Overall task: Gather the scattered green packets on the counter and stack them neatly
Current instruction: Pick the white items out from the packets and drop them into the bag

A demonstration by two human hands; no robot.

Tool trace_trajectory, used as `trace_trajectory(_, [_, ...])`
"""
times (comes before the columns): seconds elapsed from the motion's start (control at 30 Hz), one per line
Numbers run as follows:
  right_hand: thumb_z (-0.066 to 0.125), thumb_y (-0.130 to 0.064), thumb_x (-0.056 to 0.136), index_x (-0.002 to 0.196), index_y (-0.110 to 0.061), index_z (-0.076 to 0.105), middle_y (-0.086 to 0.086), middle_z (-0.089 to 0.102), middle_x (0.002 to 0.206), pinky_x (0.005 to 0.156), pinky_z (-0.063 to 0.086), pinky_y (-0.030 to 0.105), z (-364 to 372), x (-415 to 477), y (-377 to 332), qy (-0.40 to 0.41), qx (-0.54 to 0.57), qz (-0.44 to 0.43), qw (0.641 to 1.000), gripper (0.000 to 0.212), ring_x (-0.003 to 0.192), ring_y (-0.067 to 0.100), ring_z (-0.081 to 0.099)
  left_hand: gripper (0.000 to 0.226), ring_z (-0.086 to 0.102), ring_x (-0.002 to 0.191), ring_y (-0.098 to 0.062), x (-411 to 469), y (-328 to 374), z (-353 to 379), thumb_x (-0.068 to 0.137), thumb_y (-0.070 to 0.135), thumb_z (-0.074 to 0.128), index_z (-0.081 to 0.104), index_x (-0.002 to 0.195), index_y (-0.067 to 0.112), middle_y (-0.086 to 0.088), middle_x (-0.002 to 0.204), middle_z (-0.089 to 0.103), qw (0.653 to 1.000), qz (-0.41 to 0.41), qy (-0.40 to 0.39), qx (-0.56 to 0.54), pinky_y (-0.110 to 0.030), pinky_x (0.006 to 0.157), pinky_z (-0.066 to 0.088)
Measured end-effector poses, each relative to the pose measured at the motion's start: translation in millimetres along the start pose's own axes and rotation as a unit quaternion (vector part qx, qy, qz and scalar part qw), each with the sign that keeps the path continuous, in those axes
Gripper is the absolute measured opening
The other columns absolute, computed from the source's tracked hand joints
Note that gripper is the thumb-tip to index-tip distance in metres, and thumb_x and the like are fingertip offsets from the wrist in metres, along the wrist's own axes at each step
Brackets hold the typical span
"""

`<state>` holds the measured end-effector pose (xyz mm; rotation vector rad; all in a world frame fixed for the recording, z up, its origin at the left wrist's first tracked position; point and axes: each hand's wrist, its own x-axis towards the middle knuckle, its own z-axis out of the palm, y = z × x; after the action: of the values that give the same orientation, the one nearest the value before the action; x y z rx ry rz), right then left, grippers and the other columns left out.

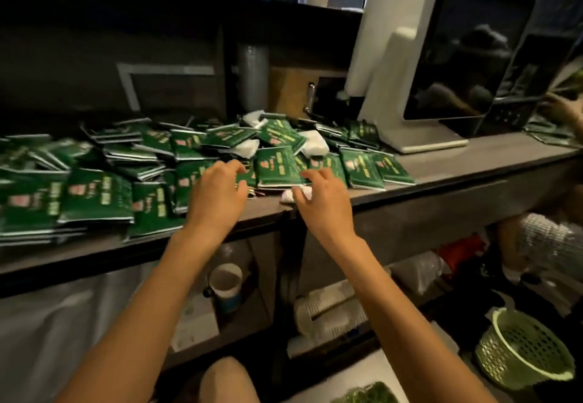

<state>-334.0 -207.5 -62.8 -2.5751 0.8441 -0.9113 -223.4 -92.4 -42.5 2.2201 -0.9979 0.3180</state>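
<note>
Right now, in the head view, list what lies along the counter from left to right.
piled green packets, left hand, green packet stack, right hand, large screen, small terminal
</note>
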Motion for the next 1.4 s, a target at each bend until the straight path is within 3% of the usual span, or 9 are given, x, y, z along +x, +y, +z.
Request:
trace_trajectory(0.17, [0.053, -0.034, 0.094, 0.117, -0.004, 0.051, 0.014, 0.053, 0.120, 0.084, 0.039, 0.037, 14.6, 16.0, -4.9, -0.083, -0.084, 0.044, 0.992, 0.038, 0.113, 0.034, 0.046, 0.027, 0.057, 0.106, -0.033, 18.6, -22.4, -0.6, 0.091, 0.011, 0.052, 0.062, 0.116, 0.008, -0.016, 0.115, 0.061, 0.999, -0.008, -0.027, 0.018, -0.040, 0.085, 0.045])
trace_trajectory(0.4, [0.050, -0.013, 0.091, 0.093, 0.002, 0.056, 0.016, 0.061, 0.090, 0.066, 0.038, 0.037, -0.5, 22.4, -1.2, -0.021, -0.042, 0.041, 0.998, 0.017, 0.085, 0.035, 0.055, 0.025, 0.055, 0.103, -0.028, 51.5, -18.5, 20.3, 0.091, 0.000, 0.046, 0.064, 0.108, 0.003, -0.014, 0.111, 0.062, 0.997, 0.073, -0.013, -0.009, -0.039, 0.085, 0.046])
trace_trajectory(0.63, [0.050, -0.012, 0.085, 0.089, 0.005, 0.060, 0.021, 0.064, 0.081, 0.066, 0.047, 0.040, -7.8, 40.3, -2.8, 0.028, -0.012, 0.089, 0.996, 0.020, 0.076, 0.037, 0.057, 0.045, 0.033, 0.128, -0.026, 90.4, -22.1, 46.3, 0.091, 0.010, 0.051, 0.041, 0.136, 0.010, -0.009, 0.138, 0.044, 0.970, 0.118, -0.058, 0.203, -0.035, 0.101, 0.029])
trace_trajectory(0.87, [0.052, -0.015, 0.085, 0.094, 0.005, 0.068, 0.022, 0.069, 0.096, 0.077, 0.053, 0.045, 0.4, 53.2, 5.5, -0.038, -0.027, 0.112, 0.993, 0.027, 0.082, 0.037, 0.063, 0.020, 0.042, 0.117, -0.026, 97.1, -19.5, 49.5, 0.091, 0.001, 0.050, 0.061, 0.106, 0.007, -0.009, 0.120, 0.054, 0.964, 0.122, -0.050, 0.231, -0.034, 0.096, 0.031])
trace_trajectory(1.0, [0.052, -0.015, 0.085, 0.093, 0.008, 0.067, 0.028, 0.068, 0.091, 0.055, 0.046, 0.037, -1.0, 54.4, 3.6, -0.020, -0.005, 0.098, 0.995, 0.029, 0.059, 0.035, 0.055, 0.013, 0.046, 0.114, -0.026, 100.1, -19.5, 41.2, 0.093, 0.010, 0.053, 0.062, 0.101, 0.005, -0.010, 0.116, 0.057, 0.976, 0.130, -0.040, 0.172, -0.035, 0.095, 0.031])
trace_trajectory(1.13, [0.053, -0.014, 0.084, 0.094, 0.010, 0.067, 0.030, 0.067, 0.089, 0.069, 0.054, 0.048, -5.7, 53.8, -1.4, 0.000, 0.016, 0.093, 0.996, 0.029, 0.078, 0.044, 0.061, 0.015, 0.055, 0.099, -0.032, 95.2, -6.4, 24.2, 0.095, 0.014, 0.047, 0.057, 0.099, 0.003, -0.016, 0.103, 0.062, 0.995, 0.095, -0.003, 0.027, -0.039, 0.084, 0.038])
trace_trajectory(1.2, [0.053, -0.014, 0.083, 0.094, 0.009, 0.067, 0.029, 0.067, 0.091, 0.073, 0.054, 0.049, -6.1, 53.7, -2.0, 0.008, 0.032, 0.101, 0.994, 0.029, 0.085, 0.043, 0.062, 0.019, 0.056, 0.085, -0.030, 90.0, 0.8, 17.4, 0.098, 0.013, 0.041, 0.054, 0.107, 0.002, -0.016, 0.094, 0.062, 0.996, 0.083, 0.019, -0.007, -0.037, 0.068, 0.038])
trace_trajectory(1.33, [0.056, -0.017, 0.087, 0.103, -0.004, 0.065, 0.013, 0.069, 0.096, 0.075, 0.049, 0.032, -13.4, 41.6, 2.1, 0.037, 0.088, 0.109, 0.989, 0.023, 0.094, 0.028, 0.064, 0.021, 0.059, 0.074, -0.031, 67.2, 15.7, 7.9, 0.100, 0.015, 0.039, 0.050, 0.110, 0.001, -0.019, 0.084, 0.063, 0.990, 0.108, 0.067, -0.063, -0.034, 0.057, 0.035])
trace_trajectory(1.4, [0.057, -0.016, 0.090, 0.107, -0.005, 0.057, 0.003, 0.063, 0.080, 0.071, 0.047, 0.033, -20.3, 28.8, 6.2, 0.069, 0.133, 0.095, 0.984, 0.020, 0.086, 0.024, 0.063, 0.017, 0.059, 0.071, -0.028, 48.0, 25.0, 8.7, 0.099, 0.014, 0.043, 0.052, 0.105, 0.001, -0.015, 0.080, 0.062, 0.982, 0.123, 0.084, -0.119, -0.030, 0.058, 0.036])
